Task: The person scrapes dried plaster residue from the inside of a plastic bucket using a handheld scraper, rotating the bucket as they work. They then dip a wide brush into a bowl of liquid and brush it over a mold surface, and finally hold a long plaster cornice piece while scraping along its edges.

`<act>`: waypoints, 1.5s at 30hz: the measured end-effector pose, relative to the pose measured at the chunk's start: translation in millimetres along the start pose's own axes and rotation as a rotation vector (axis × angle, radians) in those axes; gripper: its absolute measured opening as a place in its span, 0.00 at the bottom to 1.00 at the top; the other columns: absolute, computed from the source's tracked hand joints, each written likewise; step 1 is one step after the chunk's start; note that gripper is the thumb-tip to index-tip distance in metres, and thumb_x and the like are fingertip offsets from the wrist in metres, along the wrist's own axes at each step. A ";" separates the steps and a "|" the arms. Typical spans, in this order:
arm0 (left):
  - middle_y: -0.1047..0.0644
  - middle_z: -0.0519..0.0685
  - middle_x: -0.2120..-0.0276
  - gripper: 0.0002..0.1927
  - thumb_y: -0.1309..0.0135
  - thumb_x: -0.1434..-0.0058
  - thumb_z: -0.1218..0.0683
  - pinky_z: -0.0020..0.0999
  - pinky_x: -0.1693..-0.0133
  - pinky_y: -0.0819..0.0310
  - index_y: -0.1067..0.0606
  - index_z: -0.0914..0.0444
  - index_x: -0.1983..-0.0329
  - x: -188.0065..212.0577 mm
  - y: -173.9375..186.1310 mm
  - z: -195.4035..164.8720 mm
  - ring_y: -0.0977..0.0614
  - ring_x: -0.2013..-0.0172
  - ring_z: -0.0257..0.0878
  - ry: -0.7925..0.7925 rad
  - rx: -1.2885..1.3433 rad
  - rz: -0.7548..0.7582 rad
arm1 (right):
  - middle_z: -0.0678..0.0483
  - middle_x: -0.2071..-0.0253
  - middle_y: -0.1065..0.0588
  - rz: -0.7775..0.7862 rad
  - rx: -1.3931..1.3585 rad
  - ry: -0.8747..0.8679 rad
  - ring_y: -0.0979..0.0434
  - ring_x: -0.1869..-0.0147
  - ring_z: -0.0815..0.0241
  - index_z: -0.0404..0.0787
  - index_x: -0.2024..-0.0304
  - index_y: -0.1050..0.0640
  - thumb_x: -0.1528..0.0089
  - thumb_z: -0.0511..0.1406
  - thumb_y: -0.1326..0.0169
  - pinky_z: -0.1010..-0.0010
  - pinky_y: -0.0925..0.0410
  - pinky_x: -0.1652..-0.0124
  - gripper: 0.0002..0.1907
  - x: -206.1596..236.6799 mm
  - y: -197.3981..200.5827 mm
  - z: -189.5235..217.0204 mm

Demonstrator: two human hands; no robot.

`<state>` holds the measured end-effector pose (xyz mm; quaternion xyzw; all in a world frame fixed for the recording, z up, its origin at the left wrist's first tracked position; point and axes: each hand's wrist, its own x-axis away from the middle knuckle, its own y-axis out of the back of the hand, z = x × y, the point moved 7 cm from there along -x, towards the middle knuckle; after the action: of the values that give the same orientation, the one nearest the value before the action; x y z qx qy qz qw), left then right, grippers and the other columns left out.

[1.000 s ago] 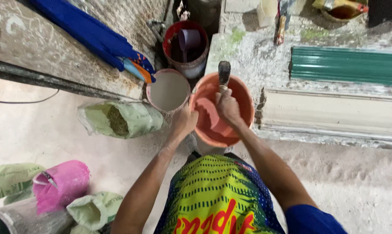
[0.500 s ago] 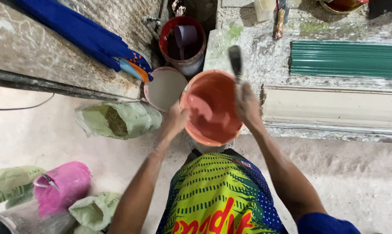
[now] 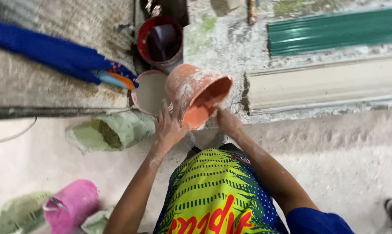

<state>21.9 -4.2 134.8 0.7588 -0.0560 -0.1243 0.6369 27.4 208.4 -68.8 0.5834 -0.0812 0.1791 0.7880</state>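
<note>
Orange plastic bucket [image 3: 196, 93], dusted white on its outside, sits tipped on its side between my two hands, its mouth turned to my right and down, above a pale round container [image 3: 150, 92] on the ground. My left hand [image 3: 170, 126] is spread flat against the bucket's wall near the rim, fingers long and open, arm reaching up from below. My right hand [image 3: 228, 121] is at the rim's lower edge, curled in close; whether it grips a tool I cannot tell. Inside, the bucket shows smooth wet orange, with nothing I can make out in it. Beyond stands a red bucket [image 3: 160, 41] with a pale scoop inside. Left of me lies an open green sack [image 3: 111, 132] of coarse brownish grain; nearer, a pink woven sack [image 3: 72, 206].
</note>
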 end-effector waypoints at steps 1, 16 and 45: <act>0.33 0.77 0.40 0.51 0.39 0.49 0.46 0.57 0.48 0.28 0.52 0.57 0.25 6.0 -11.0 7.2 0.25 0.46 0.72 0.063 0.186 0.044 | 0.40 0.63 0.25 0.103 -0.130 0.091 0.25 0.71 0.51 0.50 0.33 0.32 0.31 0.39 0.57 0.63 0.30 0.81 0.23 2.4 -9.6 11.9; 0.21 0.69 0.69 0.46 0.47 0.39 0.54 0.59 0.63 0.22 0.54 0.52 0.20 -47.9 -26.5 1.8 0.18 0.67 0.68 0.209 0.258 0.342 | 0.38 0.45 0.23 0.083 -0.319 0.299 0.22 0.45 0.44 0.45 0.35 0.27 0.31 0.44 0.47 0.57 0.29 0.56 0.23 -19.6 -3.0 18.9; 0.19 0.60 0.62 0.44 0.56 0.36 0.55 0.46 0.59 0.16 0.60 0.51 0.20 -69.9 17.9 -7.8 0.14 0.65 0.54 0.504 0.291 0.790 | 0.44 0.50 0.31 -0.214 0.322 0.197 0.28 0.52 0.49 0.49 0.33 0.32 0.44 0.51 0.45 0.60 0.26 0.64 0.38 -54.6 74.1 35.2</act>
<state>-42.1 17.0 161.8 0.7670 -0.2006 0.3236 0.5165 -48.1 183.7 -10.5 0.6866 0.0883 0.1613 0.7034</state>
